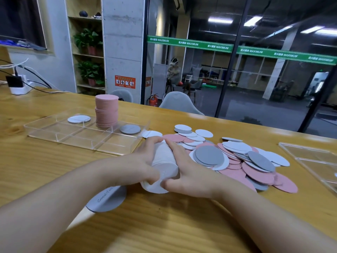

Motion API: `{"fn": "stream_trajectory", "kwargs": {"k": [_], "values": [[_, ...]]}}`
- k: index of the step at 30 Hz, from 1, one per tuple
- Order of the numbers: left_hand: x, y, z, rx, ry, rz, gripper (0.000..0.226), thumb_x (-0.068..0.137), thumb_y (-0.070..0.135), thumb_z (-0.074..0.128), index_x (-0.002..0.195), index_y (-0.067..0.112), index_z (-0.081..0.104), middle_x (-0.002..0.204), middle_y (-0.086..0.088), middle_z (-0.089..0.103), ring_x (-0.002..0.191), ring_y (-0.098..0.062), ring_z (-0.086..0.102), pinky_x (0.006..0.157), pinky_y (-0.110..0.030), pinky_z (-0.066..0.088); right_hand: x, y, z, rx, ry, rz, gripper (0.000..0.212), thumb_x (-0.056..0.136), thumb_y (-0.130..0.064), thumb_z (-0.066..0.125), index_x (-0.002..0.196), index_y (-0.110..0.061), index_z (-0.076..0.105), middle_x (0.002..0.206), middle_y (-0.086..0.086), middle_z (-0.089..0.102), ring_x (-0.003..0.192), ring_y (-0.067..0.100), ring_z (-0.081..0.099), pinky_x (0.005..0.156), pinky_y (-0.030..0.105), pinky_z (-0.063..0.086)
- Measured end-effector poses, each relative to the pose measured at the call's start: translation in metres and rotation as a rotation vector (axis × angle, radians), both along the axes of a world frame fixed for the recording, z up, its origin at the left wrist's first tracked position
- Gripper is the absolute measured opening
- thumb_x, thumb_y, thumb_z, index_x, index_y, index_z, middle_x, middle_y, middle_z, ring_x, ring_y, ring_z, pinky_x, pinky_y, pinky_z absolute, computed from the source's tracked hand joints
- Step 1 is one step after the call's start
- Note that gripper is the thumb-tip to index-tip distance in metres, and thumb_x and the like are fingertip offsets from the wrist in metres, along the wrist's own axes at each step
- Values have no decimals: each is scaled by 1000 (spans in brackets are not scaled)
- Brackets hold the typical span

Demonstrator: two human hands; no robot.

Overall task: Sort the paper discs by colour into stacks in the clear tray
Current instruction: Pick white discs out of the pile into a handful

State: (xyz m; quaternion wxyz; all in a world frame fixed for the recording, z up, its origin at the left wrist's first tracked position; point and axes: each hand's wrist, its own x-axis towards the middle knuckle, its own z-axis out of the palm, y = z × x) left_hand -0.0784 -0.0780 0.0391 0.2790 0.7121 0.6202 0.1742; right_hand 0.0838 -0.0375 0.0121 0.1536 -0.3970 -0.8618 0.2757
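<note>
Both hands, left (144, 161) and right (189, 170), clasp a sideways roll of white paper discs (164, 165) on the wooden tabletop (164, 225) beside the clear tray (82, 141)

On the bench (164, 225), the clear tray (54, 133) sits toward the left far side, a tall stack of discs (106, 110) in a rear compartment. The loose pile of discs (237, 161) spreads right of the tray. Both hands (145, 161) hold a sideways stack (165, 165) between tray and pile, toward the near edge. A second tray (313, 161) lies at the right edge.
</note>
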Motion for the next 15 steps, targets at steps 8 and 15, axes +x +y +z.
{"fn": "stream_trajectory", "kwargs": {"k": [8, 15], "values": [[4, -19, 4, -14, -163, 49, 85, 82, -3, 59, 148, 16, 9, 153, -9, 20, 138, -25, 26, 71, -15, 30, -1, -6, 7, -48, -2, 2, 91, 83, -24, 59, 148, -34, -4, 152, -16, 12, 136, 7, 23, 107, 27, 31], [1, -20, -16, 87, -327, 129, 105, 49, 19, 45, 148, 24, 11, 154, -9, 20, 140, -25, 22, 81, -6, 34, 0, 0, 2, -48, 35, 7, 91, 80, -26, 61, 147, -37, 2, 149, -19, 18, 132, 4, 30, 104, 25, 34]]}}
